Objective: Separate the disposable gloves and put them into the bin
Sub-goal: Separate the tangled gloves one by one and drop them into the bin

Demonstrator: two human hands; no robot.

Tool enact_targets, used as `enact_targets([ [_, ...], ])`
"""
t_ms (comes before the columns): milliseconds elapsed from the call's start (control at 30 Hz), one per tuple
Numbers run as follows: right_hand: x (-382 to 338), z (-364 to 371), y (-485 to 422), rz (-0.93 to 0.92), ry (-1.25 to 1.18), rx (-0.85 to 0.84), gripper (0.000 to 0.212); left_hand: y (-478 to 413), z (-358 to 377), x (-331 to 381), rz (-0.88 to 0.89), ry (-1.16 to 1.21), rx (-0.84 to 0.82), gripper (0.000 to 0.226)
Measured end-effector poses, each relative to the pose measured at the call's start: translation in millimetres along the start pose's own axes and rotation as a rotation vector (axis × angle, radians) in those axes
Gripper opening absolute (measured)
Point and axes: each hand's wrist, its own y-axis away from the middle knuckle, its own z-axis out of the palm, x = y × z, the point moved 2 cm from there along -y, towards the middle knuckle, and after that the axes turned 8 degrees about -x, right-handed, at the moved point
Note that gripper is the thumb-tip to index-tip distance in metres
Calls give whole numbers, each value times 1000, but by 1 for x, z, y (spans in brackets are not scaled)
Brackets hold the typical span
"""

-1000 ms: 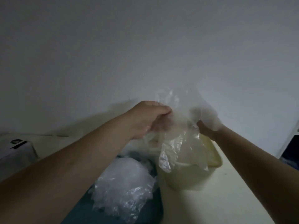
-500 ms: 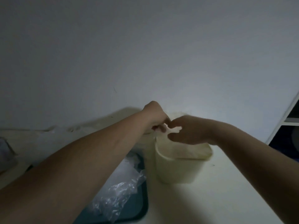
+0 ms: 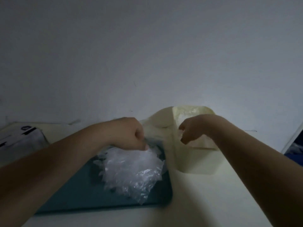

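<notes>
The left hand (image 3: 129, 135) is pinching the far edge of the gloves (image 3: 131, 171), which are lying as one crumpled pile, too tangled to count, on one tray (image 3: 73, 197). The one bin (image 3: 193, 163) is standing just right of that grip. The right hand (image 3: 196, 128) is hovering over it, loosely curled and seemingly empty.

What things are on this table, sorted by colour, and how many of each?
Clear: 1, the pile of gloves
Teal: 1, the tray
Cream: 1, the bin
White: 1, the box
Total: 4
</notes>
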Motion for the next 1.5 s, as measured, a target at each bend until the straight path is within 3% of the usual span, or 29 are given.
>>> enact_targets([
  [100,-14,-19,31,-6,-25,104,55,9,29,-30,-37,-66,-59,39],
  [267,-60,-17,43,-54,-89,591,39,3,51,-60,26,179,180,48],
  [333,-79,-8,36,-203,-227,679,36,7,48,-65,27,327,202,45],
  [400,-93,6,24,-389,-423,635,37,13,44,-69,19,452,214,41],
  [500,-104,21,6,-498,-602,580,42,23,34,-77,-14,581,282,25],
  [667,-105,29,-13,-627,-893,538,68,35,4,-81,-28,655,655,25],
  [733,-107,28,-16,-653,-921,589,74,38,-7,-78,16,731,700,29],
  [867,-102,24,-19,-728,-1097,641,75,41,-11,-66,101,875,608,35],
  [1000,-102,25,-19,-878,-1319,657,9,35,-5,-57,182,1091,463,54],
  [1133,-96,24,-16,-807,-1541,663,30,32,-2,-59,252,1374,367,68],
  [1233,-95,23,-14,-753,-1626,557,29,30,4,-55,215,1244,379,47],
  [1333,-92,24,-15,-725,-1566,473,30,30,0,-55,207,1347,415,27],
  [1500,-71,18,-12,-736,-1603,477,23,42,-3,-62,276,1442,295,21],
])
